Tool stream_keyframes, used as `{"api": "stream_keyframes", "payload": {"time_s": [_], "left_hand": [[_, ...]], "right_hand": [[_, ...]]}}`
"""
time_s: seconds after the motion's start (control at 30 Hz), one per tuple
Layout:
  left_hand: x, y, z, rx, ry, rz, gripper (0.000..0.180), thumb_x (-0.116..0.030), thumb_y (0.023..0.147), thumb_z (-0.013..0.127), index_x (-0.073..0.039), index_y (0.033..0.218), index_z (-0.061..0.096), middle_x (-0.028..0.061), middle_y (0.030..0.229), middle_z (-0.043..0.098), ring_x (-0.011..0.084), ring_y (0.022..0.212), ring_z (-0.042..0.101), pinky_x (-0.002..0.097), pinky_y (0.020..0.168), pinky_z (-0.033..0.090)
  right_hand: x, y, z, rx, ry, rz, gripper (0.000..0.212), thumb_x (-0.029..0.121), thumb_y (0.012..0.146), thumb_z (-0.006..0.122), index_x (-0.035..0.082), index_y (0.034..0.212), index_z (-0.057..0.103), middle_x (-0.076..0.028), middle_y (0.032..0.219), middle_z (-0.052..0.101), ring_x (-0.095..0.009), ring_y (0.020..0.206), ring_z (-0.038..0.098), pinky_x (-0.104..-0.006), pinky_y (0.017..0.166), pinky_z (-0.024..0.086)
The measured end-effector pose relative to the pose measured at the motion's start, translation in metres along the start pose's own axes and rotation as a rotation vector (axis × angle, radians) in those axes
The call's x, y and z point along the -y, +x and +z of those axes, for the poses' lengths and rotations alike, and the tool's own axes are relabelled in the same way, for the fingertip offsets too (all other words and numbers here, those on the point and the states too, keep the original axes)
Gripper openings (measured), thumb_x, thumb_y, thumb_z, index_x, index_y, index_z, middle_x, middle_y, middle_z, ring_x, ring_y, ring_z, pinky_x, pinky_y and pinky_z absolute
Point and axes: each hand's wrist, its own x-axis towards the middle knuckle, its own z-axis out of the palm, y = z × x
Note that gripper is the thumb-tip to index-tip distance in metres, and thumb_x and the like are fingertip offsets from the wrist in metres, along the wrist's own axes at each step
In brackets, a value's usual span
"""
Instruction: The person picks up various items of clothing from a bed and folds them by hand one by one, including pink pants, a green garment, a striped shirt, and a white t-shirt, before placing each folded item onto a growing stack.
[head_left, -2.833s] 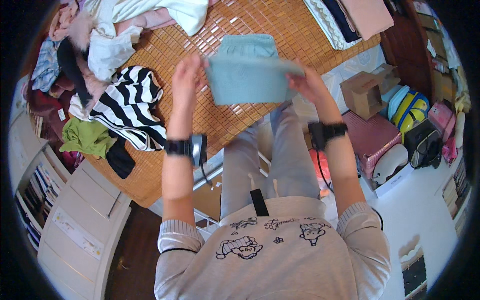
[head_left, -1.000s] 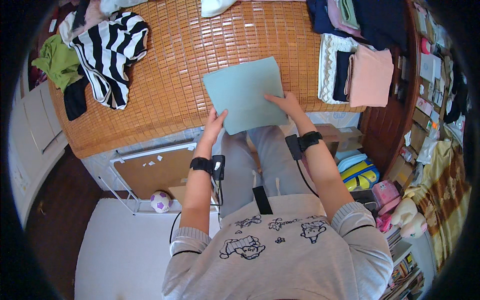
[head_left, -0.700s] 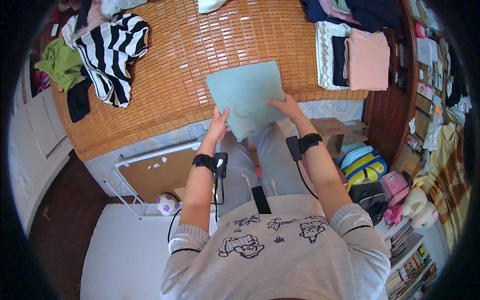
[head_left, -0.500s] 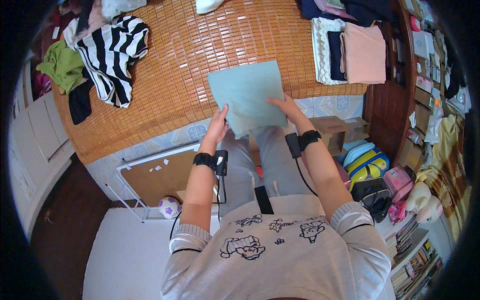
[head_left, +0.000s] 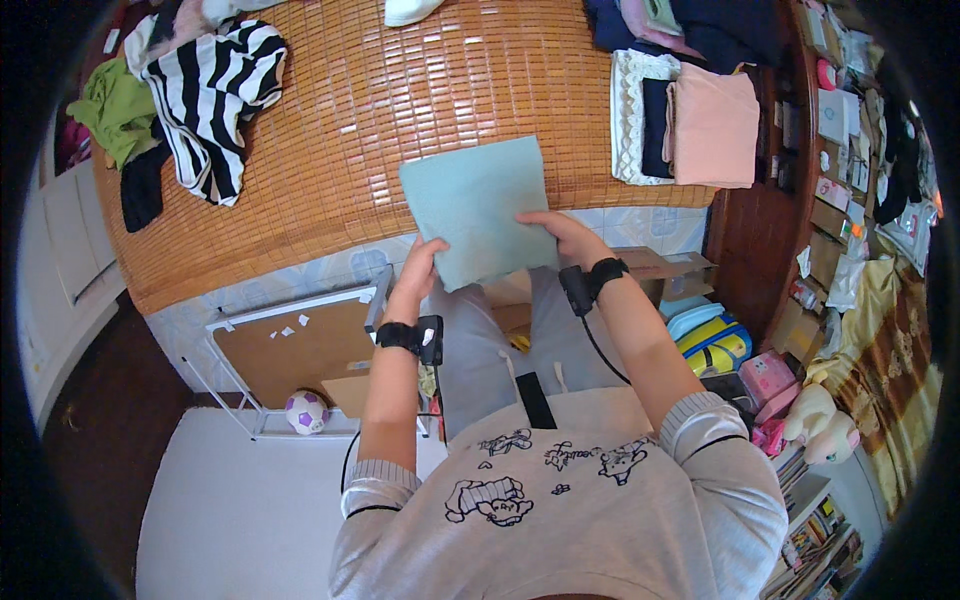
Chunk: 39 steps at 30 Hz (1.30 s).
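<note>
A light blue-green garment point(head_left: 480, 200), folded into a flat square, is held up before me by both hands, over the near edge of the bed. My left hand point(head_left: 420, 266) grips its lower left side, thumb on top and fingers underneath. At its right side my right hand point(head_left: 568, 238) has the thumb on the upper face, with the other fingers mostly hidden beneath. To the right lie a folded pink garment point(head_left: 714, 128), a folded dark navy one point(head_left: 656, 122) and a white lace-trimmed one point(head_left: 629, 115). A black-and-white striped garment point(head_left: 215, 95) lies crumpled at the left.
The bed carries a woven bamboo mat point(head_left: 350, 150). Green clothing point(head_left: 115, 110) and a black piece point(head_left: 145, 190) lie at its left edge. Below stand a white-framed board point(head_left: 275, 355) and a purple-and-white ball point(head_left: 306, 411). Cardboard boxes point(head_left: 655, 265) and a yellow-blue bag point(head_left: 718, 340) sit at right.
The whole view has shifted and turned slightly. The folded garment, still in both hands, appears a little lower and further left in the picture.
</note>
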Motion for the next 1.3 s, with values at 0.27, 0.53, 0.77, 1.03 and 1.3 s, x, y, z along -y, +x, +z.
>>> {"api": "stream_keyframes", "payload": {"time_s": [0.27, 0.53, 0.77, 1.03, 1.3], "left_hand": [[0.010, -0.001, 0.014, 0.091, -0.272, -0.136, 0.043, -0.006, 0.066, 0.053, 0.001, 0.109, 0.048, 0.0116, 0.095, 0.057, 0.0251, 0.086, 0.056, 0.0365, 0.077, 0.047], [-0.061, -0.034, 0.137, 0.312, -0.164, -0.033, 0.039, -0.006, 0.067, 0.053, 0.005, 0.104, 0.051, 0.0146, 0.095, 0.060, 0.0257, 0.081, 0.060, 0.0356, 0.073, 0.050], [-0.140, -0.052, 0.309, 0.609, 0.026, 0.119, 0.055, 0.005, 0.069, 0.049, 0.004, 0.122, 0.036, 0.0128, 0.111, 0.050, 0.0235, 0.099, 0.052, 0.0335, 0.084, 0.045], [-0.087, 0.043, 0.394, 0.498, 0.221, 0.131, 0.072, 0.002, 0.074, 0.046, -0.016, 0.136, 0.014, 0.0103, 0.114, 0.046, 0.0215, 0.101, 0.049, 0.0360, 0.079, 0.046], [-0.052, 0.063, 0.390, 0.401, 0.454, 0.368, 0.080, 0.006, 0.076, 0.047, -0.016, 0.137, -0.001, 0.0125, 0.113, 0.047, 0.0139, 0.087, 0.051, 0.0253, 0.062, 0.046]], "right_hand": [[0.036, -0.028, -0.020, 0.001, -0.273, -0.189, 0.045, 0.022, 0.074, 0.066, 0.002, 0.112, 0.053, -0.008, 0.103, 0.059, -0.017, 0.091, 0.056, -0.0297, 0.080, 0.044], [0.118, -0.164, -0.048, -0.035, -0.403, -0.450, 0.054, 0.017, 0.070, 0.070, 0.001, 0.117, 0.049, -0.008, 0.107, 0.056, -0.018, 0.096, 0.053, -0.0301, 0.083, 0.042], [0.179, -0.287, -0.124, -0.331, -0.378, -0.810, 0.060, 0.020, 0.069, 0.072, -0.001, 0.118, 0.046, -0.009, 0.110, 0.056, -0.018, 0.100, 0.052, -0.0306, 0.085, 0.041], [0.194, -0.249, -0.251, -0.464, -0.105, -0.668, 0.052, 0.023, 0.073, 0.068, 0.000, 0.116, 0.048, -0.011, 0.107, 0.057, -0.019, 0.097, 0.053, -0.0296, 0.083, 0.041], [0.186, -0.202, -0.289, -0.573, -0.180, -0.681, 0.053, 0.028, 0.074, 0.069, 0.002, 0.116, 0.049, -0.009, 0.103, 0.058, -0.016, 0.092, 0.054, -0.0284, 0.079, 0.043]]}}
